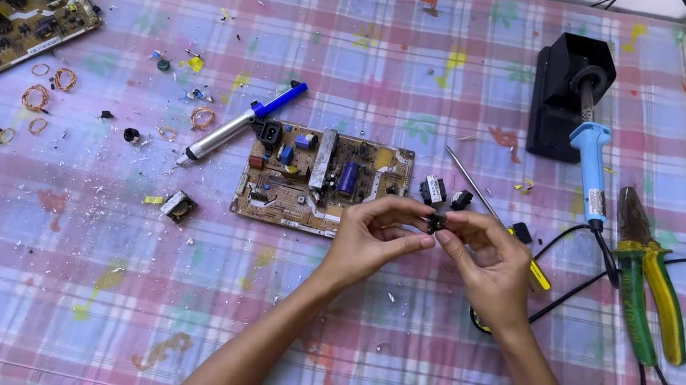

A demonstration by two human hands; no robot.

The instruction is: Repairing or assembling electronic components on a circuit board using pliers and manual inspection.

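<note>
Tablecloth [158, 301] is looking like glossy plastic (plaid print); desoldering pump [228, 129] is showing smooth metal barrel, blue plastic plunger.

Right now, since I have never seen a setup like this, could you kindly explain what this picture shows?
One camera, worn on the person's head, looks down at a table under a checked cloth. No machine here: the left hand and right hand together pinch a small dark part. Behind them lies a circuit board; a second board sits far left. A blue soldering iron leans in its black stand, beside green-and-yellow pliers. A desoldering pump and copper wire coils lie left.
</note>
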